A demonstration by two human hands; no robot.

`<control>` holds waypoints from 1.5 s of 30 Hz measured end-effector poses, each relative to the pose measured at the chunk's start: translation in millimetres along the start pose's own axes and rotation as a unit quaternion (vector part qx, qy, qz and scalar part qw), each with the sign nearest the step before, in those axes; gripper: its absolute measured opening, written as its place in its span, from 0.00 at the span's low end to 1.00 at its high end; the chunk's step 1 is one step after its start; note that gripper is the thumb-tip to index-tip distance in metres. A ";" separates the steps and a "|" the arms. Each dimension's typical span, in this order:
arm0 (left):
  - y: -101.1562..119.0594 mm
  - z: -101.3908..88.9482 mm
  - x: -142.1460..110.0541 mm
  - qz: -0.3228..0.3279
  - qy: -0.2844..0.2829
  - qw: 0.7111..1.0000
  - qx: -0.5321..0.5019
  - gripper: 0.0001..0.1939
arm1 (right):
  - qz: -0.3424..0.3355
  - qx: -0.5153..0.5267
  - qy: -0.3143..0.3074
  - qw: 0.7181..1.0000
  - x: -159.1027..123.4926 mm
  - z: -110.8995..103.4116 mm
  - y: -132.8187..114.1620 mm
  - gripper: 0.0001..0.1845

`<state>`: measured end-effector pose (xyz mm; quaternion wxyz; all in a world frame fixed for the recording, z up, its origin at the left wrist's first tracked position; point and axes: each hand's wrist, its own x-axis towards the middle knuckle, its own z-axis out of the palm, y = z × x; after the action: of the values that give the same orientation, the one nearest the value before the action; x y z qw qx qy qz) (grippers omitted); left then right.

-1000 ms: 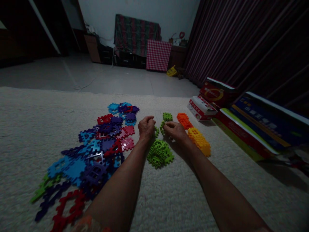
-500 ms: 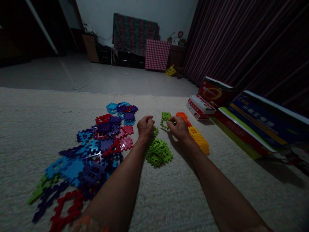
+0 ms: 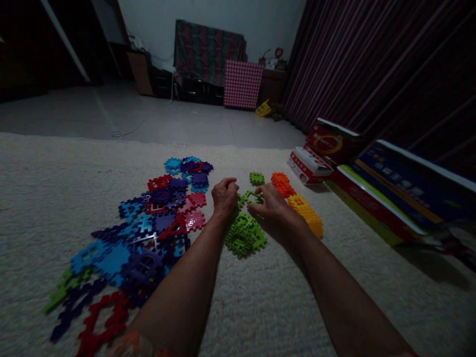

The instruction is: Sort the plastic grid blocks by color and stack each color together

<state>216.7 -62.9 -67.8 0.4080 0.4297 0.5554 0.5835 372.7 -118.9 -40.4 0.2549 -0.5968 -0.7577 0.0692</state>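
Observation:
My left hand (image 3: 224,199) is closed, with its fingers curled down over a green interlocking plastic piece (image 3: 241,199) whose edge shows beside them; the fingertips are hidden. Opposite it, my right hand (image 3: 274,207) has its thumb and fingers apart, next to a green frame-shaped piece (image 3: 253,197) on the mat. I cannot tell whether the right fingertips touch that piece. Just nearer to me lies a heap of green pieces (image 3: 243,235). A square green piece (image 3: 257,178) lies flat beyond my right hand.
Orange pieces (image 3: 281,184) and a row of yellow pieces (image 3: 307,214) lie right of my right hand. Mixed blue, purple, red and pink pieces (image 3: 156,223) spread across the left. Several boxes (image 3: 394,193) stand at the right on the pale mat (image 3: 253,307).
My right hand has drawn nearer to me and its thumb and fingers have spread. The frame-shaped green piece now lies closer to my left hand, apart from the square one. My left hand has barely moved.

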 end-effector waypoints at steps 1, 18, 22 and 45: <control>0.7 0.1 -0.6 0.001 0.000 1.000 0.000 0.16 | 0.011 -0.001 -0.010 1.000 0.1 -1.0 -1.5 0.12; -0.2 1.0 0.0 -0.001 0.003 1.000 0.002 0.16 | 0.026 -0.100 -0.031 0.994 23.8 8.0 17.8 0.14; -2.4 2.3 1.0 -0.014 -0.002 1.000 -0.012 0.17 | 0.040 -0.120 -0.032 0.991 23.1 7.7 16.9 0.12; 0.4 1.6 2.5 -0.019 -0.038 0.996 -0.082 0.20 | -0.028 0.037 -0.035 0.998 24.8 17.3 -14.4 0.17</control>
<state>217.5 -60.1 -67.2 0.4738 0.4061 0.4974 0.6027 348.2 -96.2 -41.8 0.2515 -0.5626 -0.7797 0.1107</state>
